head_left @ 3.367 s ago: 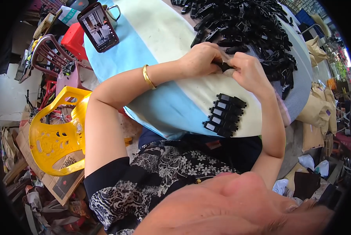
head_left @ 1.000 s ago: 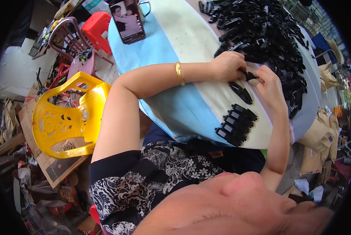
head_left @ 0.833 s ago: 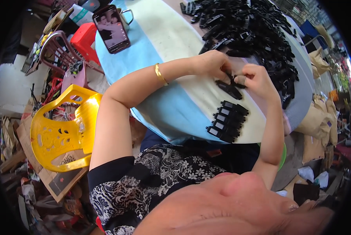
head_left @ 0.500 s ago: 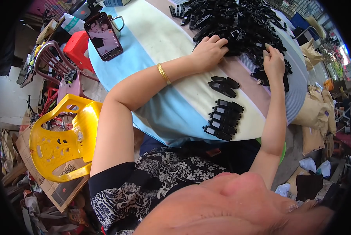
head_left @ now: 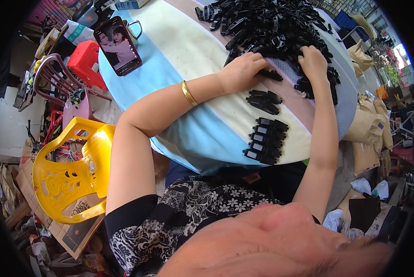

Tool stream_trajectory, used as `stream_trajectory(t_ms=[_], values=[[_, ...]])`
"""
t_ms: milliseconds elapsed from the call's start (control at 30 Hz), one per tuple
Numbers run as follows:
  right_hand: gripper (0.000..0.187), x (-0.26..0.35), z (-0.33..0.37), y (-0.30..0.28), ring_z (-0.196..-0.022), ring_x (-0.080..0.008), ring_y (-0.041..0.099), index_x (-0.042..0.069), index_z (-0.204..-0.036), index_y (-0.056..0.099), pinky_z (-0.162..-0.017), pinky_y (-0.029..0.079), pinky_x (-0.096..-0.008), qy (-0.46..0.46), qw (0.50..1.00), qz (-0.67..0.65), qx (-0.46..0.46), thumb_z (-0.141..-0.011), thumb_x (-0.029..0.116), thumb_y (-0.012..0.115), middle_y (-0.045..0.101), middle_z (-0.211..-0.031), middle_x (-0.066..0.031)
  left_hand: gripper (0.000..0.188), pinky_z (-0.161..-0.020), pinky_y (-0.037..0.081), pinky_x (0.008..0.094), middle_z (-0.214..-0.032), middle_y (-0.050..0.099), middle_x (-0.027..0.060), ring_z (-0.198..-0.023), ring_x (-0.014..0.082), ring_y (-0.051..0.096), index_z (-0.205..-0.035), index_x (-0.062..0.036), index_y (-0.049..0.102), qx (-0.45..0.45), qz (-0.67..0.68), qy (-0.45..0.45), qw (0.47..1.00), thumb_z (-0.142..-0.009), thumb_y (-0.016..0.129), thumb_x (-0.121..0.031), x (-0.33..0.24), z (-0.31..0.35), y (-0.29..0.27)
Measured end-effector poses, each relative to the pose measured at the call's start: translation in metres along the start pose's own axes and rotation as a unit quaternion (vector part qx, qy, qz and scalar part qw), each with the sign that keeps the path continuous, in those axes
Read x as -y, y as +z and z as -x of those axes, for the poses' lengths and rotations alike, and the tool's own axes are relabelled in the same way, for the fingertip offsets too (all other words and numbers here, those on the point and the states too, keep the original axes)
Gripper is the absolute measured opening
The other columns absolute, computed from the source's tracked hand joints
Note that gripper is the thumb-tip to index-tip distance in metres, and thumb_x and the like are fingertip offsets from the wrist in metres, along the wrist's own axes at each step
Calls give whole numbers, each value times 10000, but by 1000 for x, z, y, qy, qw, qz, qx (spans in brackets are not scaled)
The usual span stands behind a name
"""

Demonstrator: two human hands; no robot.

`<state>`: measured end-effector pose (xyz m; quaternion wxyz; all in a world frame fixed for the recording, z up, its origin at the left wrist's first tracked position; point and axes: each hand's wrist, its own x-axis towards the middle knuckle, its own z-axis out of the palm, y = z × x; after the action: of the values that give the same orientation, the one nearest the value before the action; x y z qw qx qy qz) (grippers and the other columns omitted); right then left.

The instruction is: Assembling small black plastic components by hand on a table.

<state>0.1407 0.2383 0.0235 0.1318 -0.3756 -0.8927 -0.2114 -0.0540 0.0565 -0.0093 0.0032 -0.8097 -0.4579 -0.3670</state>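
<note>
A large heap of small black plastic parts (head_left: 271,27) covers the far side of the striped tablecloth (head_left: 179,55). My left hand (head_left: 244,71), with a gold bangle at its wrist, is closed on a black plastic part (head_left: 271,75) that sticks out past its fingers. At the heap's near right edge, my right hand (head_left: 314,64) has its fingers curled in among the parts; what they hold is hidden. Nearer me lie a small loose group of black parts (head_left: 264,101) and a neat column of several black parts with grey faces (head_left: 266,140).
A phone (head_left: 118,46) leans against a metal mug (head_left: 135,30) at the table's far left. A yellow plastic chair (head_left: 73,175), a red stool (head_left: 87,64) and a pink chair (head_left: 70,99) stand to the left. Brown sacks (head_left: 368,124) stand on the right.
My left hand has come back a little from the heap, and a black part now shows at its fingers. The right hand has shifted slightly left and farther into the heap's edge.
</note>
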Motion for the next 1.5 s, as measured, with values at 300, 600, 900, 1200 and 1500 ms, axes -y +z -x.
stream_trajectory(t_ms=[300,600,900,1200,1500], values=[[417,67,53,-37,-829,-108,559,32,-1141,569,-748,473,-235,-11,775,-630,50,-729,-32,589,581,-910,-63,264,-813,453,371,-903,593,120,-904,305,543,-939,-29,611,5,-31,-85,996,-690,648,-109,2,-3,3],[229,52,63,-47,-829,-266,569,10,-901,644,-710,472,-347,-77,943,-322,-12,-682,10,577,589,-884,-84,209,-805,454,385,-860,605,130,-870,312,559,-869,-42,668,-10,-25,-106,994,-685,628,-133,5,-1,3],[211,43,49,-44,-808,-239,529,49,-895,680,-695,454,-340,-116,950,-285,50,-687,59,645,575,-783,-67,187,-788,468,380,-847,620,122,-873,304,578,-839,-47,686,3,1,-124,992,-677,641,-129,10,-5,5],[185,57,44,-33,-757,-249,491,44,-813,683,-666,439,-351,-179,926,-333,-16,-648,127,677,561,-709,-77,190,-727,482,360,-810,611,108,-810,292,591,-845,-38,681,-7,-18,-116,993,-667,651,-97,2,-8,4],[291,46,30,-30,-899,-282,542,33,-956,665,-775,468,-368,-40,979,-182,-87,-733,219,681,593,-918,-112,364,-852,434,365,-890,590,91,-932,291,519,-1040,-92,629,-22,-68,-125,990,-699,689,-203,10,-13,-10]])
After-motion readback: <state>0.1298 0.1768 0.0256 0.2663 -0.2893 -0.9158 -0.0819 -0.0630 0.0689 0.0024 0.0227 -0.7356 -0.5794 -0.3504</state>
